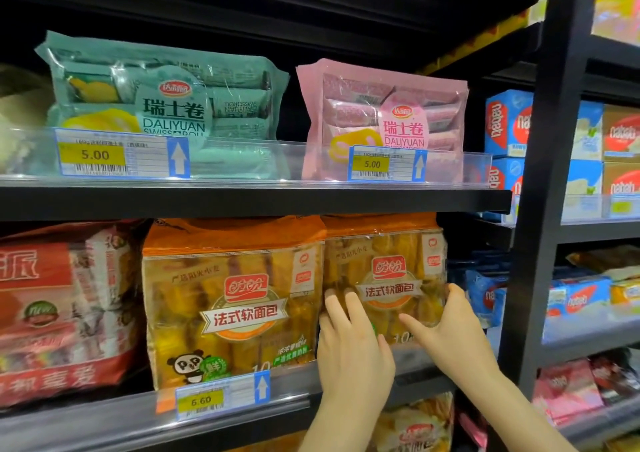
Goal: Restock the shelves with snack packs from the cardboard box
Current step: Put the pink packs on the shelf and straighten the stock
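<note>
An orange soft-bread pack [384, 261] stands upright at the right end of the middle shelf [104, 420], beside an identical orange pack [232, 299]. My left hand [349, 351] lies with straight fingers flat against the lower left front of the right pack. My right hand [450, 330] holds that pack's lower right edge, thumb across the front and fingers round the side. The cardboard box is out of view.
A red snack bag [62, 309] fills the shelf's left. The shelf above [242, 199] holds a green Swiss-roll pack [166, 105] and a pink one [384, 119] behind a clear rail. A black upright post [547, 174] stands right, with wafer boxes [509, 122] beyond it.
</note>
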Motion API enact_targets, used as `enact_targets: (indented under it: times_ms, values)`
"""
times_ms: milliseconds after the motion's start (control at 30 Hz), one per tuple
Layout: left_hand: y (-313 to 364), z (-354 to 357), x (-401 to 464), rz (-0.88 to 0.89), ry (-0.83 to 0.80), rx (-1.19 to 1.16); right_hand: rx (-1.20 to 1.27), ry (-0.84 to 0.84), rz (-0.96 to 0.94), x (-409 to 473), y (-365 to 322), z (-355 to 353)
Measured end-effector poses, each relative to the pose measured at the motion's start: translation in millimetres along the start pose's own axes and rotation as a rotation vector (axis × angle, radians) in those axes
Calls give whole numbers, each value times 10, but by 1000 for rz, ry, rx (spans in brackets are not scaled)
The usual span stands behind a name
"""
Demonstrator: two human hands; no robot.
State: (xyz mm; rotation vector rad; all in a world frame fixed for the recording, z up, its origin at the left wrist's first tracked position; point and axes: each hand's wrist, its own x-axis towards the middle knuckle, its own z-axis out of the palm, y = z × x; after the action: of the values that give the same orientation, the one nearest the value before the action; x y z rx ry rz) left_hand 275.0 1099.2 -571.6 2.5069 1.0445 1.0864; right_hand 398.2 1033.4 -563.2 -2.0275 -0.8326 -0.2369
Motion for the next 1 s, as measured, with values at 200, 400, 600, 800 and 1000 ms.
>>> enact_targets:
  times_ms: [200,400,600,800,1000]
  values:
    - [-7,19,-65,5,-7,9,-82,3,4,-30,-18,72]
    - [-43,-5,-67,11,-79,37,-144,-24,-25,-37,16,40]
    - [-58,-86,-127,62,-111,107,-362,-41,-22,-137,-68,-30]
    - [-197,-226,-217,224,26,92,-446,-24,-178,-334,-240,-45]
    - [-479,-499,-309,269,61,196,-441,13,-380,-603,-581,18]
